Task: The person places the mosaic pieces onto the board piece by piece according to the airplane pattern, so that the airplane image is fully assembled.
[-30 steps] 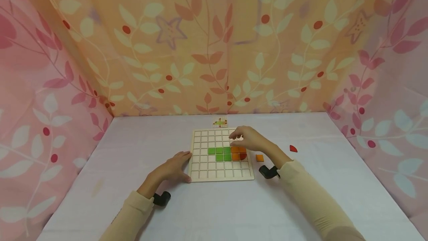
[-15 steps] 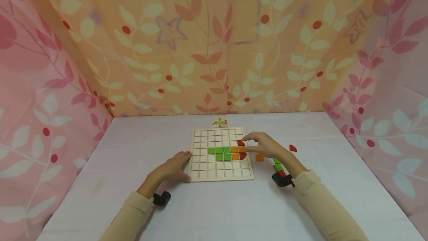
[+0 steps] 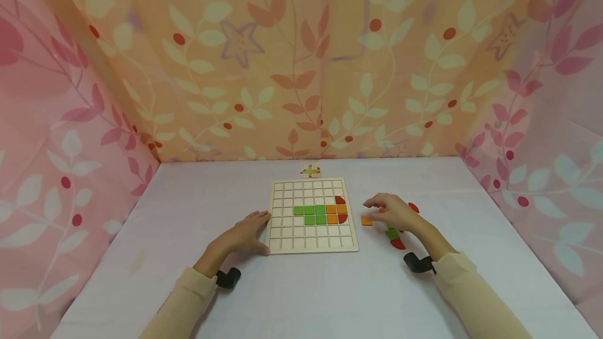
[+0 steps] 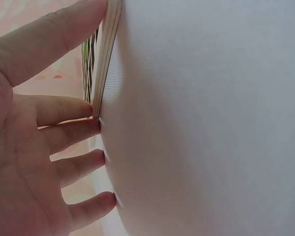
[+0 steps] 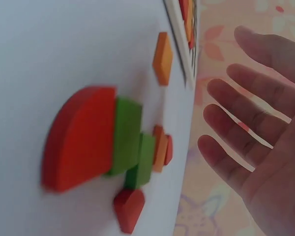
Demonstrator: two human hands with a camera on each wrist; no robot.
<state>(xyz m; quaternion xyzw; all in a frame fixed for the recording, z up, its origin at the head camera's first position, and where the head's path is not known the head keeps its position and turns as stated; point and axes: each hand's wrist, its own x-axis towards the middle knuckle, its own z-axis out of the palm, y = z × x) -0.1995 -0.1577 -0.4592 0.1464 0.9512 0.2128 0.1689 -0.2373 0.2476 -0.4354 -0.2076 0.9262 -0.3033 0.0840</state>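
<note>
My left hand [image 3: 245, 232] rests at the left edge of a wooden grid board [image 3: 282, 239], thumb and fingertips touching its side in the left wrist view. Green square tiles [image 3: 309, 214], orange square tiles [image 3: 332, 218] and two red quarter-round tiles [image 3: 343, 218] lie in the board's cells. Off the board's right side, my right hand [image 3: 393, 211] hovers with fingers spread and nothing held. Beneath and around it lie loose pieces: an orange tile [image 3: 367, 221], green tiles [image 5: 126, 132] and red quarter-round pieces [image 5: 83, 137]. In the head view this hand partly covers them.
A small card [image 3: 310, 170] printed with a coloured tile pattern lies behind the board. White cloth [image 3: 301, 297] covers the table. Floral fabric [image 3: 301, 67] hangs at the back and both sides.
My right hand has moved from the board's upper right to the loose pieces on the right. A red quarter-round tile it covered now shows on the board. The left hand stays put.
</note>
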